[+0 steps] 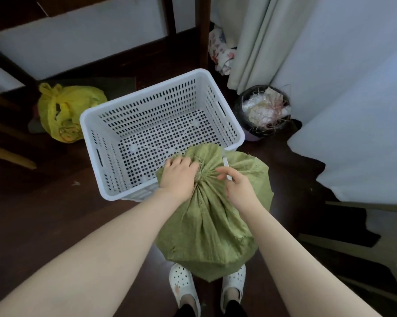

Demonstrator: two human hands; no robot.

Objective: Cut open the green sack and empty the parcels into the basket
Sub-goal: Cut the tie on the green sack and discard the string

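Green sack [212,216] tied shut beside white basket [161,124], left hand [178,177] grip clutching its neck, right hand [237,188] grip around a blade [226,167].

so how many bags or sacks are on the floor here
2. The green sack stands tied shut between the person's feet, against the white basket. A knotted yellow plastic bag sits left of the basket. Others may be hidden out of view.

No legible text, label, brand or number on anything in my view. The yellow bag [67,110] on the floor left of the basket [94,117] carries a printed line drawing near its lower edge, but I can read no lettering in it.
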